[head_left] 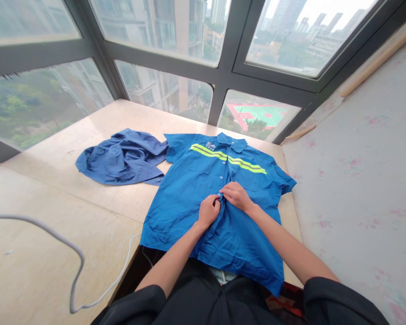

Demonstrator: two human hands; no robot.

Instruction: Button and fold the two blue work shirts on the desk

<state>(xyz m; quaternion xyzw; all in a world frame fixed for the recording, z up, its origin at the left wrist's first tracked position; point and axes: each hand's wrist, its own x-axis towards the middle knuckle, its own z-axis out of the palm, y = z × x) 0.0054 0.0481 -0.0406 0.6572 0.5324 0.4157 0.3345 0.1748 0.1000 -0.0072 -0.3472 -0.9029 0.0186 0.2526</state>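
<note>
A blue short-sleeved work shirt [179, 198] lies front side up, its collar pointing toward the window and its hem hanging over the near edge. Across its chest runs a yellow-and-grey reflective stripe [208, 151]. My left hand [209, 211] is closed on the front placket, beside a pale button. Just right of it, my right hand [237, 196] pinches the other front edge, the fingertips of both hands almost meeting. Above my hands, pale buttons [221, 177] show along the placket, which gapes a little near the stripe. My fingertips partly hide the cloth between them.
A crumpled darker blue garment [122, 158] lies left of the shirt, touching its sleeve. A grey-white cable [77, 257] loops over the pale tabletop [30, 194] at the left. Framed windows [169, 90] stand behind, and a flower-patterned wall [355, 194] bounds the right side.
</note>
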